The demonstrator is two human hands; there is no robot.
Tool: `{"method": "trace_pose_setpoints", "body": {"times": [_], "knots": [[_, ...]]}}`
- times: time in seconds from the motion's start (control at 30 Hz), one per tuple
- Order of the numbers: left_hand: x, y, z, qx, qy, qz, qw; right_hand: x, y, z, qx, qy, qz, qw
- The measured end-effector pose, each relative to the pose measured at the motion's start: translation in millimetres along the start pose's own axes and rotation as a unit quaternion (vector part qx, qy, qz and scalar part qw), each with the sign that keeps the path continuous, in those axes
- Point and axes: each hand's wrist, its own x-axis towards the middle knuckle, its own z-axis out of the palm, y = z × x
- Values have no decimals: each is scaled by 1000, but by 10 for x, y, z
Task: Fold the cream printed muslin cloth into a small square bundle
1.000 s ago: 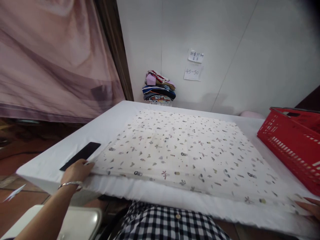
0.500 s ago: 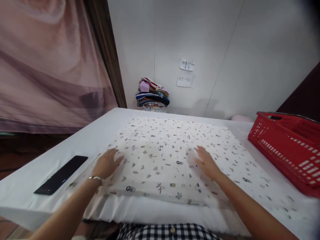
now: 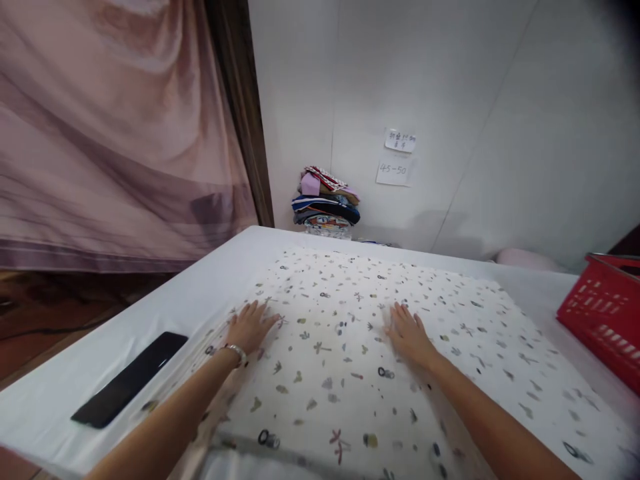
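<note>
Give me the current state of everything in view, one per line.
Left hand: open, on cloth
Right hand: open, on cloth
Printed cloth: spread out
Black slab: lying flat
Red basket: upright, partly out of frame
Fabric stack: piled up
Pink curtain: hanging

The cloth (image 3: 330, 373) is off-white and thin-looking, printed all over with small, scattered motifs: grey and brown leafy sprigs, dark ring shapes, yellowish-green blobs and a few palm-like figures, one of them dull red at the near side. It lies spread out, printed side up, over most of the white-covered desk (image 3: 225, 267). Its far edge runs almost straight, a little short of the desk's far edge, and its far right corner is flat. The middle is smooth, while the near left part is loosely rumpled. A greyish band follows the near edge; the near right part runs out of view.
</note>
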Motion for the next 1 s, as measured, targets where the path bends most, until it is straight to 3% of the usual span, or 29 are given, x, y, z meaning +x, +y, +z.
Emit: {"method": "trace_pose_setpoints", "body": {"times": [0.17, 0.33, 0.5, 0.67, 0.77, 0.87, 1.0], "knots": [[676, 330, -74, 7, 7, 24, 1000, 441, 32, 82, -35, 19, 10, 999], [1254, 330, 54, -10, -33, -13, 999, 502, 124, 212, -40, 13, 2, 999], [1381, 239, 129, -16, -28, -18, 999, 623, 141, 45, -13, -2, 8, 1000], [1507, 361, 40, -6, -10, -40, 999, 1251, 131, -157, -21, 10, 51, 998], [1729, 535, 14, 0, 3, 4, 1000, 1611, 163, -141, -25, -3, 75, 997], [2001, 681, 66, -4, -22, 59, 998, 1786, 214, -61, -43, 6, 73, 996], [2283, 744, 165, -29, -52, 35, 998, 1826, 256, 1, -49, 12, 70, 996]]}}
